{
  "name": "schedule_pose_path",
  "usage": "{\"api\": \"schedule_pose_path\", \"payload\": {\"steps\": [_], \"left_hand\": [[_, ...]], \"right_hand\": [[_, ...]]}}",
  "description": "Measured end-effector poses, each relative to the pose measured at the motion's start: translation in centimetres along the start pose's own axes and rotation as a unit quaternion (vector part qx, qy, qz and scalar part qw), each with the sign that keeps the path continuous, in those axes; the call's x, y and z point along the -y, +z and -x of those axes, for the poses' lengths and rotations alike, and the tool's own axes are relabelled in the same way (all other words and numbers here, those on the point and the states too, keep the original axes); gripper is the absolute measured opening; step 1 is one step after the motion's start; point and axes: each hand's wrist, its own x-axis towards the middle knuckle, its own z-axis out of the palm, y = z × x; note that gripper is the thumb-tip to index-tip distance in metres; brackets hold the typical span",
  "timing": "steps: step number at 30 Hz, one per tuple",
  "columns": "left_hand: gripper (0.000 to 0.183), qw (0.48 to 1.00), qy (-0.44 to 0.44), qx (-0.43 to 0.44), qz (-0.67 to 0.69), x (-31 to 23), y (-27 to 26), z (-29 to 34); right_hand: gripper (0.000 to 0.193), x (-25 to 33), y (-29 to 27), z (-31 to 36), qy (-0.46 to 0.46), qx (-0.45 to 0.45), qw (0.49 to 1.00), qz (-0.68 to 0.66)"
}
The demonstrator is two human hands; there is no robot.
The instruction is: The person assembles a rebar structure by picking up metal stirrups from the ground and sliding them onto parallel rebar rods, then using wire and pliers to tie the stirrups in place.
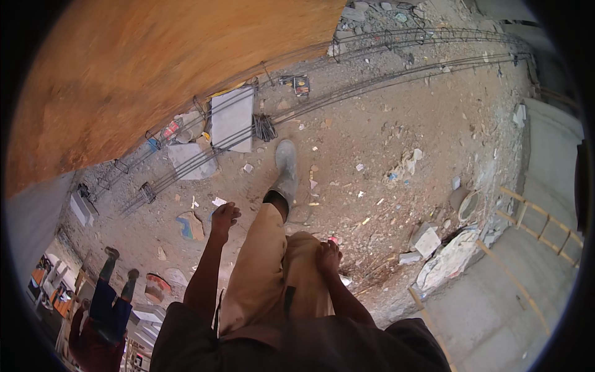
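Left hand point(226, 214): in front of the body, left of the knee, nearest in view to a white scrap point(219, 201) and a blue-and-tan torn piece point(190, 225).
Right hand point(329, 256): beside the right thigh of the tan trousers point(251, 273).
Pink-red bit point(333, 240): at the right hand's fingertips in view.
Fingers: bent on both hands; too small and dark to tell whether they grip anything, the pink-red bit included.
Grey boot point(286, 164): forward on the dirt floor point(396, 124).
Steel bars point(347, 92): long bundles, passing over a grey slab point(238, 118).
Co-worker point(108, 310): lower left.
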Motion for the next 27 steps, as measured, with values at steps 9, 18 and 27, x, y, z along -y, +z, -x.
{"api": "schedule_pose_path", "payload": {"steps": [9,18,27], "left_hand": [[0.036,0.938,-0.115,0.069,0.32,-1.9,26.2,-20.0],[0.044,0.85,-0.072,-0.047,0.519,-3.7,32.3,-32.1],[0.014,0.739,0.123,-0.107,0.654,-3.7,33.8,-38.8]], "right_hand": [[0.017,7.8,-16.5,-38.9,-0.3,-0.037,0.952,0.05],[0.032,21.8,-7.8,-60.1,-0.436,0.094,0.864,0.232],[0.024,23.9,-2.6,-62.5,-0.505,0.236,0.786,0.268]]}}
